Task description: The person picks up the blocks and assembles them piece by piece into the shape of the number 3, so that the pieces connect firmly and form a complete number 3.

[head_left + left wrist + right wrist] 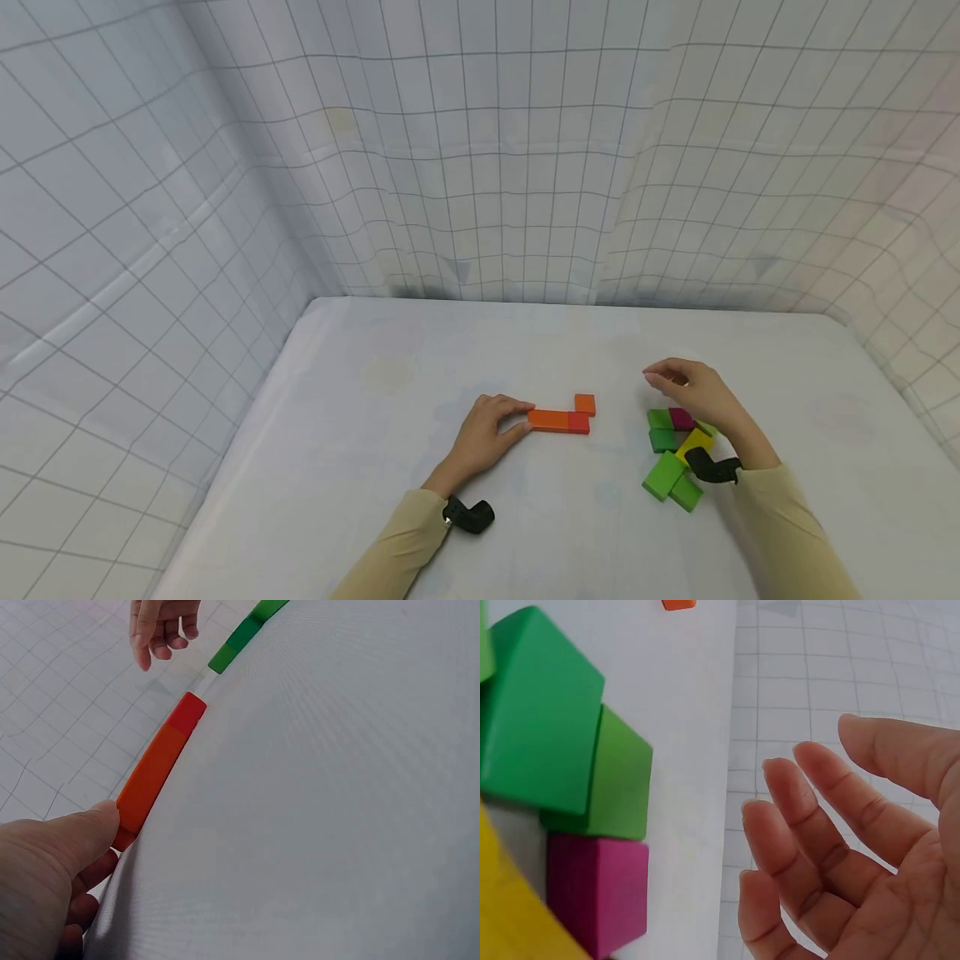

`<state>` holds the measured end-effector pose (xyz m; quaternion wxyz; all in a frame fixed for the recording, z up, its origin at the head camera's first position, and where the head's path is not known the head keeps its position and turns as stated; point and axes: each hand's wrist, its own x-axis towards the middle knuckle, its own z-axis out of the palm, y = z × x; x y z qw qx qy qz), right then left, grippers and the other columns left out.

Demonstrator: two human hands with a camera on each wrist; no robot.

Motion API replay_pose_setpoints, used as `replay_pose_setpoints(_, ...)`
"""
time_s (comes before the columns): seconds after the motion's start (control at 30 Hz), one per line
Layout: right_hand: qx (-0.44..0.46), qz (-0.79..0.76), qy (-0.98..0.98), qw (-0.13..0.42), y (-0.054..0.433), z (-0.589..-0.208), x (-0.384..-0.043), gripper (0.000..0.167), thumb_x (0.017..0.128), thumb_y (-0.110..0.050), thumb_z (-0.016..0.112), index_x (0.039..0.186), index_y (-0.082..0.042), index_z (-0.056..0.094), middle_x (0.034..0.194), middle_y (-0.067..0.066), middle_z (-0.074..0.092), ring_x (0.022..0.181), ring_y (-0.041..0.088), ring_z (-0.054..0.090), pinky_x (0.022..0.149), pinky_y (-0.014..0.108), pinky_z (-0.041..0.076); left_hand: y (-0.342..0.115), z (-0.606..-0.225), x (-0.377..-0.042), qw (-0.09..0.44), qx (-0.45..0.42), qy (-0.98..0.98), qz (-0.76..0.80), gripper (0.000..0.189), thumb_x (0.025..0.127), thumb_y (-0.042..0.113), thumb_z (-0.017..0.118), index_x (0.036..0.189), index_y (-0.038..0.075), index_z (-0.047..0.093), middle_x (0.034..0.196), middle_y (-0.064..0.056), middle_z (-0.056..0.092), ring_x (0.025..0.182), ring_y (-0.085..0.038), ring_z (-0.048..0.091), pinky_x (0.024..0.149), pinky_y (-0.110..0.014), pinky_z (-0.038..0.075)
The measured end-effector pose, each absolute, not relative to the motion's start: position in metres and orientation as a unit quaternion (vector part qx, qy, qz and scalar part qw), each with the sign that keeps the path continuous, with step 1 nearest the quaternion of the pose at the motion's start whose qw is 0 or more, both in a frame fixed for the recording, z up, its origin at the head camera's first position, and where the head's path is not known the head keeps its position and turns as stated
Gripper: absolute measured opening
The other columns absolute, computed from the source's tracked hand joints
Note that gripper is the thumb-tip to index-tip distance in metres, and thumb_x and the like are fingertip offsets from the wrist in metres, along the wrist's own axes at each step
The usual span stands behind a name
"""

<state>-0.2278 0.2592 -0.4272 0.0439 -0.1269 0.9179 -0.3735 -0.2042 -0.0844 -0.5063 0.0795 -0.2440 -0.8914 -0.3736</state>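
My left hand (480, 432) rests at the left end of an orange block (550, 421), pinching that end between thumb and fingers. A red block (579, 423) lies end to end with the orange one in a straight row. Behind the red block sits a small orange block (585, 403), close to its far side. My right hand (693, 392) hovers above the table behind a group of coloured blocks. In the right wrist view its fingers (772, 832) are loosely bent, with nothing between them and the thumb.
Under and in front of my right hand lie a magenta block (681, 419), a yellow block (693, 447), a dark green block (663, 440) and several lighter green blocks (664, 475). A white cloth covers the table (360, 467). Grid-patterned curtains (480, 167) hang behind and beside it.
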Motion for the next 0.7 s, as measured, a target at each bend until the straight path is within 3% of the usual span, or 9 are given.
replay_pose_setpoints(0.37, -0.130, -0.288, 0.945, 0.080, 0.265, -0.436, -0.204, 0.024, 0.092, -0.024, 0.063, 0.103, -0.002, 0.062, 0.078, 0.003, 0.058, 0.061, 0.017, 0.051, 0.054, 0.032, 0.044, -0.084, -0.506, -0.204, 0.081, -0.245, -0.889, -0.377, 0.029, 0.089, 0.031, 0.068, 0.116, 0.019, 0.069, 0.110, 0.009, 0.065, 0.092, -0.012, 0.048, 0.081, -0.031, 0.040)
replay_pose_setpoints(0.7, -0.068, -0.201, 0.975, 0.060, 0.250, -0.434, -0.194, 0.040, 0.086, -0.032, 0.069, 0.092, 0.006, 0.060, 0.080, 0.011, 0.061, 0.063, 0.019, 0.052, 0.054, 0.032, 0.044, -0.084, -0.506, -0.204, 0.077, -0.244, -0.891, -0.375, 0.029, 0.089, 0.031, 0.067, 0.116, 0.019, 0.069, 0.110, 0.009, 0.064, 0.092, -0.012, 0.048, 0.081, -0.030, 0.040)
